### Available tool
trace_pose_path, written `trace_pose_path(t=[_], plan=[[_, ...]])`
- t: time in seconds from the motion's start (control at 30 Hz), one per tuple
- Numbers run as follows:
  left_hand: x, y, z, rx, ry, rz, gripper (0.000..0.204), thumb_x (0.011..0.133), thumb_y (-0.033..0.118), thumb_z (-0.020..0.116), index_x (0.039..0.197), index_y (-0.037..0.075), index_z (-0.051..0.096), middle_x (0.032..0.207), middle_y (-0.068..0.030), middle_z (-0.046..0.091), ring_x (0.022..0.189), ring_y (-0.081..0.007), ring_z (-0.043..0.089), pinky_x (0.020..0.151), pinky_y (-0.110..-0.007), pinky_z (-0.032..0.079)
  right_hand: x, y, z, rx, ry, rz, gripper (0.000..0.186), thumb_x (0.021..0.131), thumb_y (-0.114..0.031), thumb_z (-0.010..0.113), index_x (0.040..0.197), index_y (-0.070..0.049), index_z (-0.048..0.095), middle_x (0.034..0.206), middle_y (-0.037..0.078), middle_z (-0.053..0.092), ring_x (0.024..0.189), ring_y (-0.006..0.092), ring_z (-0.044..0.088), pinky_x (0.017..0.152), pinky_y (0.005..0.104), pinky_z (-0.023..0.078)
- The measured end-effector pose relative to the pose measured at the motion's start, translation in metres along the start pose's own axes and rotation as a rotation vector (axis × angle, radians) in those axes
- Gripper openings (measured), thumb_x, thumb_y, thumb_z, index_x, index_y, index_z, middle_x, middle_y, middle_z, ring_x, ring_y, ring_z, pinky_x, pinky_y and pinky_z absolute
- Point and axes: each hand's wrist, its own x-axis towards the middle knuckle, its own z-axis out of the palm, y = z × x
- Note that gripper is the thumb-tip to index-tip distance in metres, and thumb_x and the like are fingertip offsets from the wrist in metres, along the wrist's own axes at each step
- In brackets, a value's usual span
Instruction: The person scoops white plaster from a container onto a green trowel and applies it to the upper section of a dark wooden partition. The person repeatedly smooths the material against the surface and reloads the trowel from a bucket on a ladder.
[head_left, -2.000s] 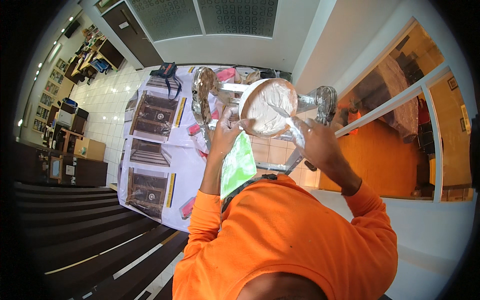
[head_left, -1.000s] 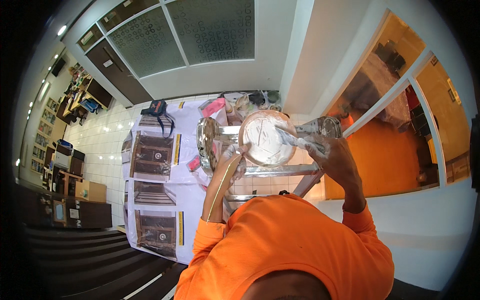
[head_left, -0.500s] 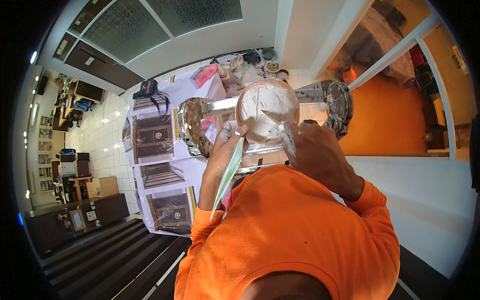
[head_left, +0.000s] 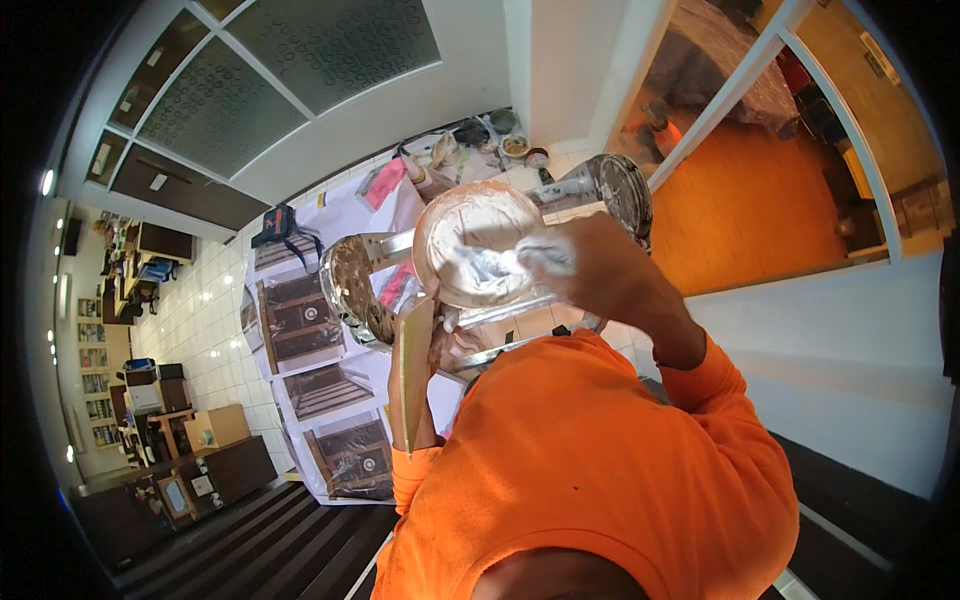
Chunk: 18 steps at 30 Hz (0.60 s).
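Observation:
A round pinkish bowl (head_left: pixel 430 222) with white paste or powder (head_left: pixel 478 228) in it is in front of me. My left hand (head_left: pixel 440 335) is closed at the bowl's near-left side, fingers curled beneath it. From the same hand sticks a flat, pale green tapered strip (head_left: pixel 412 385), pointing back along my forearm. My right hand (head_left: pixel 600 258) reaches over the bowl's right rim. Its fingers are smeared by motion in a whitish blur (head_left: pixel 546 256), so I cannot tell whether they hold a tool.
Under the bowl, a metal frame (head_left: pixel 395 245) has rounded, paint-stained ends wrapped in shiny film. Printed sheets (head_left: pixel 345 375) cover the floor at left, with a dark bag (head_left: pixel 278 228) on them. Small tubs (head_left: pixel 514 146) stand beyond. A glazed partition (head_left: pixel 720 95) rises at right.
My view has swung, so the scene sits further left. The bowl is nearer my left forearm. My right hand has lifted and blurred; the paste shows a brighter, stirred patch.

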Motion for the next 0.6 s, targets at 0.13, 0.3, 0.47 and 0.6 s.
trace_pose_path(t=[0.13, 0.3, 0.47, 0.6], plan=[[-0.035, 0.008, 0.023, -0.040, 0.014, 0.109, 0.034, 0.104, 0.035, 0.055, 0.114, 0.003, 0.060, 0.058, -0.0091, 0.057, 0.029, -0.0117, 0.039, 0.027, -0.024, 0.028, -0.015, 0.009, -0.021, 0.261, 0.118, 0.250, 0.032, 0.098, -0.026, 0.059, 0.114, -0.001, 0.071, 0.074, 0.011, 0.068, 0.065, 0.0168, 0.063, 0.061, 0.0347, 0.051], [-0.025, 0.017, 0.019, 0.223, 0.040, 0.024, 0.043, 0.102, 0.045, 0.055, 0.085, 0.006, 0.058, 0.056, -0.0026, 0.053, 0.032, -0.0097, 0.036, 0.030, -0.025, 0.026, -0.035, 0.025, -0.021, 0.525, 0.230, 0.392, 0.032, 0.101, -0.027, 0.059, 0.110, 0.001, 0.071, 0.072, 0.005, 0.066, 0.053, 0.0075, 0.051, 0.046, 0.0245, 0.041], [-0.034, 0.007, 0.019, 0.278, 0.132, 0.064, 0.051, 0.101, 0.053, 0.052, 0.086, 0.005, 0.057, 0.060, -0.0002, 0.048, 0.040, -0.0075, 0.035, 0.037, -0.024, 0.026, -0.035, 0.031, -0.009, 0.769, 0.153, 0.419, 0.034, 0.102, -0.028, 0.057, 0.111, 0.002, 0.069, 0.072, 0.005, 0.064, 0.042, 0.0037, 0.041, 0.038, 0.0214, 0.034], [-0.048, 0.001, 0.010, 0.224, 0.156, 0.166, 0.056, 0.101, 0.056, 0.050, 0.110, 0.000, 0.054, 0.080, -0.0032, 0.057, 0.063, -0.0083, 0.049, 0.056, -0.023, 0.038, -0.040, 0.033, -0.004, 0.959, 0.214, 0.336, 0.041, 0.103, -0.031, 0.055, 0.114, 0.006, 0.066, 0.072, 0.006, 0.063, 0.040, 0.0033, 0.037, 0.035, 0.0205, 0.030]])
